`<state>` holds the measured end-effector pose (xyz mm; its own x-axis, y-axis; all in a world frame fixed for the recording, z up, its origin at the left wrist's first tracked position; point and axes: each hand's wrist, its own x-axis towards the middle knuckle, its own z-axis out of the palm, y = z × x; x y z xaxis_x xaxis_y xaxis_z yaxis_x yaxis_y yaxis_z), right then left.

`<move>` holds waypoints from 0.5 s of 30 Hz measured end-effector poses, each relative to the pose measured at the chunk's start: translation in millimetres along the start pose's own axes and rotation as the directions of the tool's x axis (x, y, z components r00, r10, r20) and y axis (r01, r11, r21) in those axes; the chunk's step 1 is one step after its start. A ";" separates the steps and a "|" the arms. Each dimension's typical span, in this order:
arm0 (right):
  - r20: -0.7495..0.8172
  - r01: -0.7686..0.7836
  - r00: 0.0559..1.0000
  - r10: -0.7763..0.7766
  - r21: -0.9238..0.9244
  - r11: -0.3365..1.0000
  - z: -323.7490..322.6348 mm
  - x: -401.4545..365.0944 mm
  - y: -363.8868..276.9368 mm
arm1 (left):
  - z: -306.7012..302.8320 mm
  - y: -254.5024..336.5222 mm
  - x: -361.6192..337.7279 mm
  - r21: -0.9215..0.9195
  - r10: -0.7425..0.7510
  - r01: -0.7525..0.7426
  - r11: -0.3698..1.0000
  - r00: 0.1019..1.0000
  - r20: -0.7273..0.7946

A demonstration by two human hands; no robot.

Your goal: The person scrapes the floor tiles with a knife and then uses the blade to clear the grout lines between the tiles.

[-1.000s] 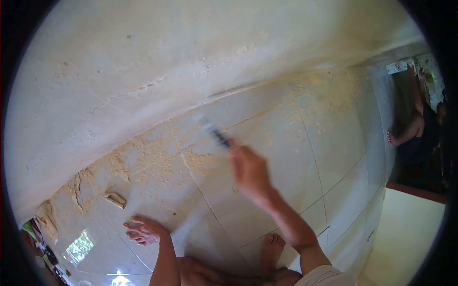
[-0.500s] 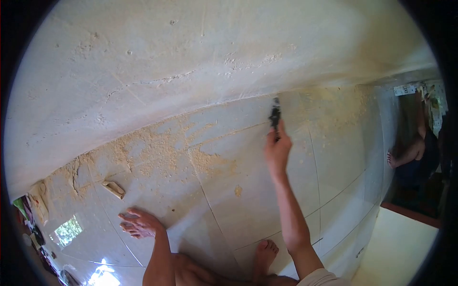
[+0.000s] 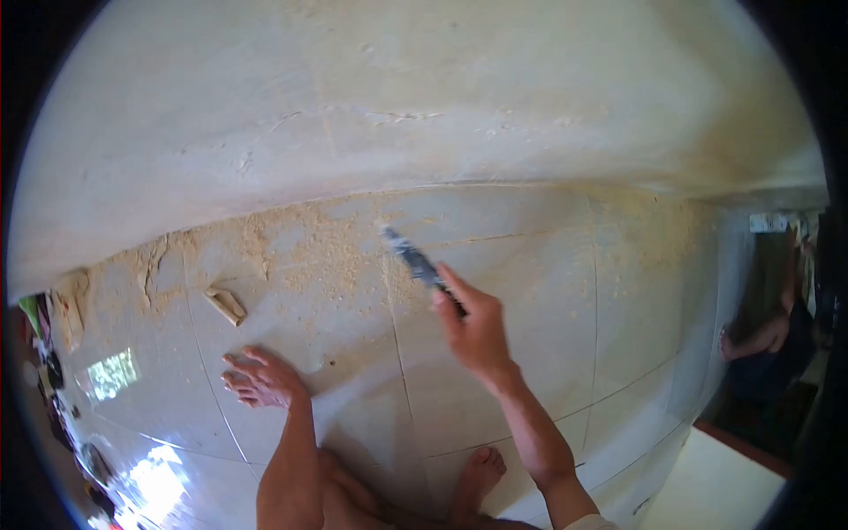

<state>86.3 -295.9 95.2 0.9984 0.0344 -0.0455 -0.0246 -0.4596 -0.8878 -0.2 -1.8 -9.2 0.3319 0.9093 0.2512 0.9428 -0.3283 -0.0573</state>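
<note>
My right hand (image 3: 478, 325) is closed around a narrow dark hand tool (image 3: 417, 264) with a pale grey tip. Blur hides whether that tip is a blade or bristles. The tool points up and left over the tiled floor (image 3: 503, 371), its tip by tan crumbs and dust (image 3: 331, 252) near the foot of the wall. My left hand (image 3: 263, 380) rests on the tiles with its fingers spread, holding nothing. Just above it lies a folded piece of brown card or paper (image 3: 226, 306).
The pale, rough wall (image 3: 397, 88) curves across the top. Another person (image 3: 773, 336) sits at the far right, near a cream panel with a reddish-brown edge (image 3: 715, 477). Assorted items (image 3: 57, 415) line the left edge. My bare foot (image 3: 481, 468) is on the tiles.
My right hand has swung left with the tool, away from the wall's foot and across the crumbs. Some crumbs there have shifted. My left hand stays flat; the camera view has moved slightly.
</note>
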 end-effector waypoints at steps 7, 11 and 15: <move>-0.194 -0.284 0.939 0.283 0.025 0.959 -83.0 -39.0 26.1 | -4.6 2.4 -1.3 -0.072 -0.018 0.018 0.997 1.000 -0.002; -0.221 -0.413 0.860 0.459 0.226 0.882 -105.8 -57.6 29.0 | -7.0 4.7 -2.4 -0.082 -0.045 0.044 0.996 0.999 -0.010; -0.261 -0.382 0.873 0.412 0.159 0.911 -108.8 -63.6 40.5 | -6.9 3.3 -2.8 -0.102 -0.042 0.044 0.994 0.999 0.020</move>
<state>27.4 -413.3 112.0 0.8751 -0.3908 -0.2855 -0.4116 -0.2907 -0.8637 1.8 -7.2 -3.4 0.2926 0.9272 0.2337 0.9484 -0.3127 0.0530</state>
